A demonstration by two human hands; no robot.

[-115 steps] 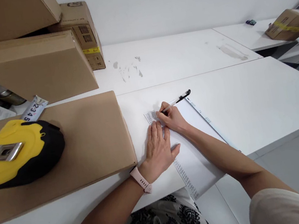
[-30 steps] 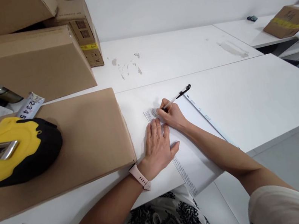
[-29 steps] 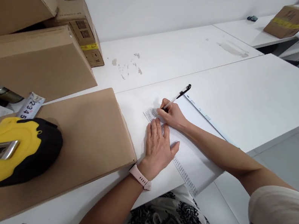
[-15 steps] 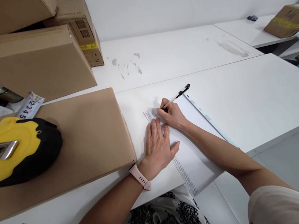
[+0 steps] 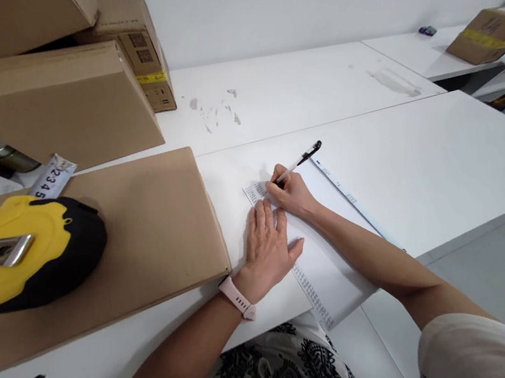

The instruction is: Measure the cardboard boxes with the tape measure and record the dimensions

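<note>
My right hand (image 5: 292, 193) grips a pen (image 5: 295, 165) with a clear barrel and black cap end, its tip hidden by the fingers near the top of a paper sheet (image 5: 333, 279). Rows of small dark writing run along the sheet's left and top edges. My left hand (image 5: 269, 244) lies flat on the sheet's left side, fingers stretched out and thumb spread, just below my right hand. A pale pink band (image 5: 238, 298) circles the left wrist. Along the sheet's right side runs a pale blue strip (image 5: 351, 198) with small print.
A flat cardboard box (image 5: 156, 224) lies left of my left hand, with a yellow and black tape measure (image 5: 30, 252) on it. Stacked cartons (image 5: 60, 111) stand behind. Another carton (image 5: 488, 35) sits far right. The white table's front edge (image 5: 485, 220) runs at right.
Almost nothing differs. Both hands, the pen and the paper hold nearly the same places; the view has shifted very slightly.
</note>
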